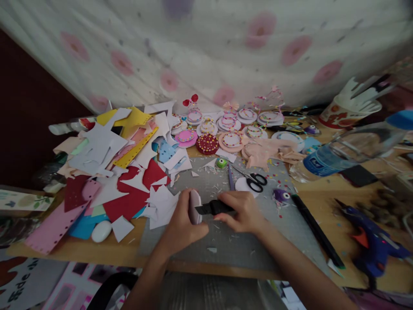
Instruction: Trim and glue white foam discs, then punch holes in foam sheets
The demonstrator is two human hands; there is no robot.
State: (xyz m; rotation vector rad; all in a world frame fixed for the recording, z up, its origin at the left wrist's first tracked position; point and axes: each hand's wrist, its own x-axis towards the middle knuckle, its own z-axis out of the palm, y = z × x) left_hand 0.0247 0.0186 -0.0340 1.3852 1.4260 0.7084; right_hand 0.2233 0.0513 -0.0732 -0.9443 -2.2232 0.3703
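Note:
My left hand [183,228] grips a small stack of white foam discs [195,206], held on edge above the grey cutting mat [222,254]. A black utility knife [219,207] is in my right hand [243,211], its fingers wrapped round the handle. The blade points left and meets the face or rim of the discs; which of these I cannot tell. Thin white shavings lie scattered on the mat. Just beyond my right hand rest black-handled scissors [256,181] on a white disc [247,186].
Coloured foam scraps [129,189] pile up at left. Small decorated disc cakes [207,144] stand in rows behind. To the right are a water bottle [322,161], a blue glue gun [371,237], a black pen-like stick [318,230] and a purple eyed figure [282,196].

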